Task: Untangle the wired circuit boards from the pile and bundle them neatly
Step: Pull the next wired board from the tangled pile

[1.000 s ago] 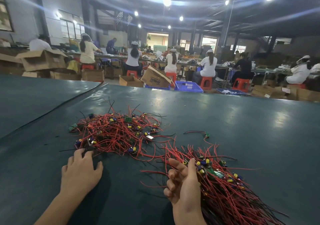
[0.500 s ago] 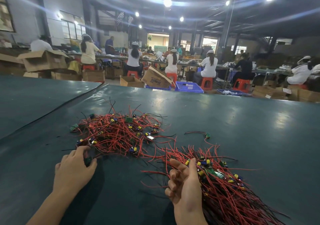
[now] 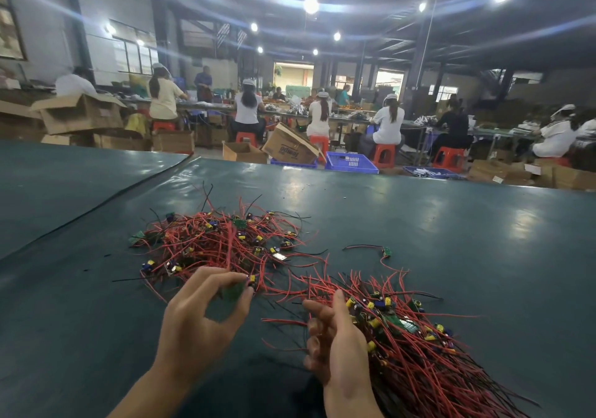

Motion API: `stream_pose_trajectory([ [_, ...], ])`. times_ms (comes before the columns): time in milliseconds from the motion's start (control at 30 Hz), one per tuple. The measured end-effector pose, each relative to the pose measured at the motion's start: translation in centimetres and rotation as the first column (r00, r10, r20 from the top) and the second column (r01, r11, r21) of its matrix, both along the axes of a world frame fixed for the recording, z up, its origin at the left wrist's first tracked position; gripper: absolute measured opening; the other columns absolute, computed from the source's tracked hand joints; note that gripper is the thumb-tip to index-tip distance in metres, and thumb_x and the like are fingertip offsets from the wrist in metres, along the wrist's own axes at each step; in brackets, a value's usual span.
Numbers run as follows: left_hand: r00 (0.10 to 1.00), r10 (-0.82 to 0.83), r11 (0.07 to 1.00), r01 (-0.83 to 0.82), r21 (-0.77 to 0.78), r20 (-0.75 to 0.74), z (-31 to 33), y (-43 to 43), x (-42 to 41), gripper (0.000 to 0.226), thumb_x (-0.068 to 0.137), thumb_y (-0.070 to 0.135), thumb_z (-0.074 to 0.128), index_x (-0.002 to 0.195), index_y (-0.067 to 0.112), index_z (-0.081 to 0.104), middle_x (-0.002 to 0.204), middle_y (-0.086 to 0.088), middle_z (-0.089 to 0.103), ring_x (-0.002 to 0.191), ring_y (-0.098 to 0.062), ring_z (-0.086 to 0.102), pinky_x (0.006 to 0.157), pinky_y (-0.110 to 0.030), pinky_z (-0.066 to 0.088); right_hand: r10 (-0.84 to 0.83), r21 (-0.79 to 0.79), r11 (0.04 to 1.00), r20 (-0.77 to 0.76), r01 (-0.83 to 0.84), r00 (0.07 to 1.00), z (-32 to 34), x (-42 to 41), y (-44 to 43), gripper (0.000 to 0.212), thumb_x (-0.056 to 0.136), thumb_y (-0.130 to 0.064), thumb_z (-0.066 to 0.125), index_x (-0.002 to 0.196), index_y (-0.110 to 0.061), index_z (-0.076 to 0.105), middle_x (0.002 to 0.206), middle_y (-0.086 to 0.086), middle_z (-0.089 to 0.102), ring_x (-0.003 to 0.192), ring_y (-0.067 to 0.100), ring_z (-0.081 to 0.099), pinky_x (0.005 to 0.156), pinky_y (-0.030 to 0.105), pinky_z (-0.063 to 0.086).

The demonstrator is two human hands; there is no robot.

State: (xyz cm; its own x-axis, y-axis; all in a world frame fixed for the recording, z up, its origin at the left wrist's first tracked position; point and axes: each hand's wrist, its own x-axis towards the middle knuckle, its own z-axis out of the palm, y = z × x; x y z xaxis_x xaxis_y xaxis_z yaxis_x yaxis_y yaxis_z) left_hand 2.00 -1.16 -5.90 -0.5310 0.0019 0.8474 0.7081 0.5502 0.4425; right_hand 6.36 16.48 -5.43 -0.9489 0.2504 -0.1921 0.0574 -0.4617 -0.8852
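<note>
The tangled pile [image 3: 222,243] lies mid-frame on the green table [image 3: 467,224]. The left hand [image 3: 206,321] pinches a green board [image 3: 233,292] at the pile's near edge. The right hand [image 3: 337,346] — fingers curled — sits against the bundle [image 3: 425,363] at lower right; whether it grips any wires, I cannot tell.

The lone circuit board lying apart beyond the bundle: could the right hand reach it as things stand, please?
Probably not: the right hand seems to be holding the bundle. Bare mat surrounds the lone board, so nothing else blocks it.
</note>
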Motion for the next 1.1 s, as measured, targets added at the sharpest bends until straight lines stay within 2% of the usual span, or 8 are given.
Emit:
stream_pose_trajectory([
  [233, 0.955, -0.297, 0.947, 0.294, -0.128, -0.001, -0.2, 3.0, 2.0, 0.024, 0.075, 0.019, 0.075, 0.099, 0.013, 0.074, 0.099, 0.009, 0.068, 0.090, -0.005, 0.066, 0.071, -0.027, 0.056, 0.123, 0.298, 0.952, -0.167, -0.069, 0.978, 0.1, 0.7, -1.3, 0.038, 0.088, -0.036, 0.063, 0.062, -0.011, 0.075, 0.052, 0.000, 0.060, 0.047, 0.007, 0.053, 0.049, 0.017, 0.041],
  [333, 0.934, -0.342, 0.936, 0.348, -0.047, 0.100, 0.2, 3.0, 2.4, 0.026, 0.072, 0.022, 0.076, 0.097, 0.019, 0.071, 0.093, 0.016, 0.069, 0.082, -0.003, 0.066, 0.066, -0.019, 0.051, 0.128, 0.348, 0.936, -0.202, -0.051, 0.971, 0.4, 0.9, -1.0, 0.036, 0.094, -0.021, 0.060, 0.062, -0.019, 0.077, 0.047, -0.006, 0.057, 0.042, 0.000, 0.050, 0.045, 0.011, 0.039],
  [433, 0.850, -0.444, 0.889, 0.379, 0.257, 0.282, 0.4, 3.4, 2.9, 0.030, 0.071, 0.031, 0.076, 0.099, 0.031, 0.066, 0.088, 0.004, 0.072, 0.077, -0.013, 0.068, 0.065, -0.022, 0.053, 0.125, 0.365, 0.930, -0.203, -0.044, 0.971, 0.3, 1.0, -1.1, 0.038, 0.096, -0.017, 0.058, 0.062, -0.018, 0.075, 0.044, -0.007, 0.054, 0.040, 0.000, 0.047, 0.043, 0.011, 0.037],
  [500, 0.767, -0.530, 0.817, 0.347, 0.460, 0.361, 0.4, 3.7, 2.8, 0.037, 0.069, 0.033, 0.079, 0.102, 0.029, 0.062, 0.086, -0.005, 0.071, 0.073, -0.014, 0.068, 0.064, -0.024, 0.054, 0.127, 0.401, 0.915, -0.204, -0.035, 0.971, 0.2, 1.0, -1.2, 0.038, 0.096, -0.019, 0.057, 0.063, -0.022, 0.076, 0.045, -0.006, 0.054, 0.041, 0.000, 0.047, 0.043, 0.011, 0.037],
  [633, 0.687, -0.557, 0.775, 0.229, 0.589, 0.466, 0.2, 4.2, 2.2, 0.040, 0.072, 0.021, 0.079, 0.108, 0.015, 0.061, 0.075, -0.008, 0.069, 0.063, -0.016, 0.066, 0.057, -0.024, 0.053, 0.098, 0.424, 0.906, -0.231, 0.010, 0.968, 0.0, 1.0, -1.2, 0.031, 0.094, -0.022, 0.059, 0.069, -0.019, 0.077, 0.056, -0.003, 0.066, 0.051, 0.003, 0.058, 0.051, 0.014, 0.045],
  [733, 0.627, -0.598, 0.732, 0.173, 0.659, 0.499, -0.1, 4.2, 1.9, 0.033, 0.067, 0.020, 0.074, 0.099, 0.011, 0.071, 0.077, -0.010, 0.074, 0.066, -0.017, 0.069, 0.054, -0.021, 0.054, 0.054, 0.424, 0.904, -0.225, 0.048, 0.973, -0.2, 0.8, -1.3, 0.028, 0.094, -0.024, 0.060, 0.073, -0.024, 0.077, 0.061, 0.001, 0.067, 0.056, 0.013, 0.059, 0.056, 0.026, 0.050],
  [867, 0.546, -0.707, 0.578, 0.081, 0.812, 0.449, -0.1, 4.3, 1.6, 0.017, 0.064, 0.016, 0.072, 0.079, 0.008, 0.077, 0.071, -0.010, 0.070, 0.058, -0.013, 0.063, 0.049, -0.020, 0.052, -0.002, 0.404, 0.911, -0.191, 0.080, 0.982, -0.5, 0.6, -1.3, 0.024, 0.094, -0.028, 0.060, 0.075, -0.022, 0.074, 0.058, -0.002, 0.060, 0.050, 0.009, 0.048, 0.052, 0.027, 0.040],
  [1100, 0.557, -0.749, 0.412, -0.030, 0.911, 0.358, 0.6, 3.7, 1.3, 0.008, 0.081, 0.008, 0.063, 0.088, 0.003, 0.063, 0.069, -0.006, 0.070, 0.056, -0.010, 0.065, 0.049, -0.017, 0.053, -0.132, 0.171, 0.971, -0.191, 0.166, 0.973, -0.2, 0.2, -0.4, 0.024, 0.096, -0.019, 0.057, 0.077, -0.005, 0.064, 0.047, -0.002, 0.047, 0.036, 0.007, 0.033, 0.034, 0.021, 0.028],
])
